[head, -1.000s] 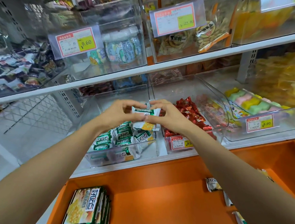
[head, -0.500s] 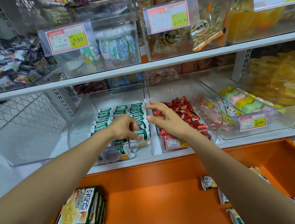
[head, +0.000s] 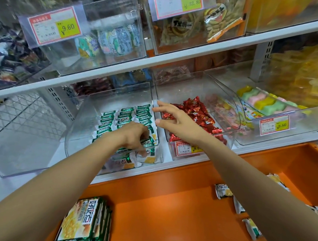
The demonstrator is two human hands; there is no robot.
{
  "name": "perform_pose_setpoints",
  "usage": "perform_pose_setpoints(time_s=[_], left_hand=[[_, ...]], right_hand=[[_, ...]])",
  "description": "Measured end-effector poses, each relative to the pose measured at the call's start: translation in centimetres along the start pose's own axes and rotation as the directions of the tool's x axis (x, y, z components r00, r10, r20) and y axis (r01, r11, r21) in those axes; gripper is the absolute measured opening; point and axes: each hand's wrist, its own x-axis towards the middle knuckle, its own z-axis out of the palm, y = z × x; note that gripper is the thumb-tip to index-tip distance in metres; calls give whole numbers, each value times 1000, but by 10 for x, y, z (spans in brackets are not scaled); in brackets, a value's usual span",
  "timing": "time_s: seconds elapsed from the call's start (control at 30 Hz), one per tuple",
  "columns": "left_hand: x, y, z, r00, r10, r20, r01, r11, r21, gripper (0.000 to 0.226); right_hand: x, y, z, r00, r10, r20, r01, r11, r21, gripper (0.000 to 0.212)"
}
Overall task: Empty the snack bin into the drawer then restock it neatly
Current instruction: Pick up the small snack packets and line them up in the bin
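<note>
Just the head camera for this one, looking down at a shop display. The snack bin [head: 81, 124] is the clear tub on the lower shelf [head: 171, 164], a bit left of centre. It's got green-and-white packets [head: 124, 116] lined up in three tidy rows towards the back, with a few lying looser at the front.

The left hand [head: 134, 135] is down inside the bin near the front, knuckles up, fingers curled onto the front packets. Honestly can't tell if it's pinching one or just pressing on them, since the fingertips are buried in there. The right hand [head: 178, 121] has nothing in it. Its fingers are spread apart and it hovers over the wall between the snack bin and the tub next door, which is full of red candies [head: 195, 111].

Under the shelf the orange drawer [head: 168, 215] is open. A few loose packets [head: 223, 191] of the same sort lie on its right side, partly hidden by the right forearm. A stack of bigger packs [head: 84, 221] sits in the near left corner.

Further right on the shelf there's a tub of pastel sweets [head: 261, 104]. The upper shelf [head: 175, 61] carries more clear tubs, one with a price tag [head: 54, 25] reading 9.60.
</note>
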Motion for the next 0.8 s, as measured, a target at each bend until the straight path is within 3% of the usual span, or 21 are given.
perform_pose_setpoints(time_s=[0.13, 0.27, 0.33, 0.4, 0.5, 0.6, 0.73, 0.8], left_hand=[[-5, -12, 9, 998, 59, 0, -57, 962, -268, 52], [-8, -21, 13, 997, 43, 62, -11, 895, -446, 71], [-7, -21, 14, 997, 28, 77, 2, 932, -362, 77], [-5, -19, 15, 998, 39, 58, -22, 962, -272, 67], [-4, -22, 14, 996, 47, -76, -72, 929, -362, 51], [-4, -21, 14, 972, 49, -231, -134, 920, -368, 57], [4, -15, 17, 969, 161, -187, -180, 979, -92, 59], [6, -18, 17, 961, 174, -216, -186, 982, -39, 58]], right_hand=[[-1, -1, -1, 1000, 4, 1, -4, 1000, -8, 40], [-2, -2, 0, 999, 18, 29, -17, 1000, -16, 43], [-2, -3, 0, 998, 19, 59, -16, 999, -52, 48], [-2, -5, 0, 995, 28, 98, -18, 995, -100, 53], [-2, -7, -1, 990, 34, 140, -16, 991, -129, 57], [-2, -6, -2, 990, 30, 141, -10, 990, -139, 57], [-3, -5, 0, 987, 27, 156, 6, 978, -207, 61], [-4, -4, 0, 984, 18, 179, 33, 960, -277, 65]])
